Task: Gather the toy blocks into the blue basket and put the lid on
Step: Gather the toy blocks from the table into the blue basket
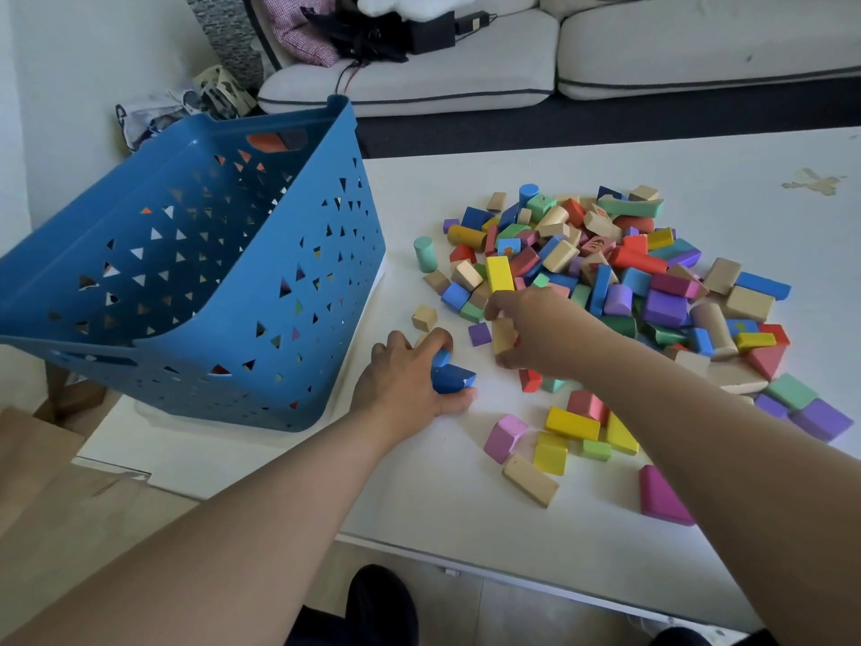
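Observation:
A big blue basket [195,272] with triangular holes stands on the table's left end; a few blocks show through its walls. A heap of coloured wooden toy blocks [619,282] covers the middle of the white table [466,496]. My left hand [405,384] lies just right of the basket, fingers closed on dark blue blocks [449,377]. My right hand [536,333] is at the heap's near-left edge, gripping a plain wooden block [502,335] among others. No lid is in view.
Loose blocks lie near the front edge: a pink one [504,438], yellow ones [572,424], a plain wooden one [530,480] and a magenta one [661,498]. A light sofa [652,49] with clutter stands beyond the table. A mint cylinder [426,254] stands upright left of the heap.

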The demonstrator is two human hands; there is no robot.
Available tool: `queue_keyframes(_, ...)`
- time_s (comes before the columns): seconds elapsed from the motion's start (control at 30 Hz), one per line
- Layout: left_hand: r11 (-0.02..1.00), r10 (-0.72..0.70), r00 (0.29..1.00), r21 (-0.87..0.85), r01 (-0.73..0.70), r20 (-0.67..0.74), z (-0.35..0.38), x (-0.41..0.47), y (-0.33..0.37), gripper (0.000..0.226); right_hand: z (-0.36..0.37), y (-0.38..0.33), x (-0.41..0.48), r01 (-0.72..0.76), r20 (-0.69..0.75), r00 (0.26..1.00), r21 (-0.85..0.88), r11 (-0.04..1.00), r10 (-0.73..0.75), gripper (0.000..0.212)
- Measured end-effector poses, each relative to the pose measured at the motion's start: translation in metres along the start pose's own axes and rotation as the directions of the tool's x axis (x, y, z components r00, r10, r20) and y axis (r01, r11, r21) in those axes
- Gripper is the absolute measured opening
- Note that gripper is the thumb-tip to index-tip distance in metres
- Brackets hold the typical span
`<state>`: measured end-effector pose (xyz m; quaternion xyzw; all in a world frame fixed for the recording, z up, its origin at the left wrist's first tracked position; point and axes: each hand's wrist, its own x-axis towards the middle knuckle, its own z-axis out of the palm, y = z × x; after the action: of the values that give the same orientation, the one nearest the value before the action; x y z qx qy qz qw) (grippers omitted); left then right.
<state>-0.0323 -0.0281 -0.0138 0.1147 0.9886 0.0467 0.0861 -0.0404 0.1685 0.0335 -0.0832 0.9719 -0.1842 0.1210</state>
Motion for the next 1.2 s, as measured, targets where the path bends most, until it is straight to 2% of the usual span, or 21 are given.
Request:
queue_keyframes(0.27, 0.966, 0.035, 0.990, -0.259, 0.002, 0.137, -0.015, 0.005, -0.007, 0.062, 0.006, -0.005, 0.001, -0.016, 0.038, 0.999, -0.139, 0.990, 0.021, 0.062)
queue_keyframes(0.5, 0.978, 0.078, 0.983, -0.205, -0.043, 0.164, -0.012, 0.004, -0.008, 0.060, 0.015, -0.007, 0.005, -0.010, 0.055, 0.998, -0.200, 0.980, 0.021, 0.052)
queue_keyframes(0.67, 0.977, 0.058, 0.988, -0.209, -0.027, 0.145, -0.012, 0.004, -0.014, 0.056, 0.016, -0.008, 0.008, -0.059, 0.014, 0.998, -0.180, 0.982, 0.062, 0.032)
queue_keyframes(0.87, 0.970, -0.004, 0.996, -0.241, 0.026, 0.090, -0.018, 0.005, -0.022, 0.052, 0.018, -0.009, 0.013, -0.090, -0.041, 0.995, -0.093, 0.992, 0.087, 0.025)
queue_keyframes(1.07, 0.962, -0.053, 0.991, -0.259, 0.084, 0.123, -0.019, 0.004, -0.022, 0.051, 0.021, -0.015, 0.024, -0.060, -0.216, 0.973, 0.115, 0.992, 0.084, 0.017)
queue_keyframes(1.2, 0.962, -0.072, 0.987, -0.250, 0.106, 0.142, -0.017, 0.003, -0.023, 0.051, 0.025, -0.023, 0.029, -0.056, -0.252, 0.964, 0.114, 0.992, 0.084, 0.018)
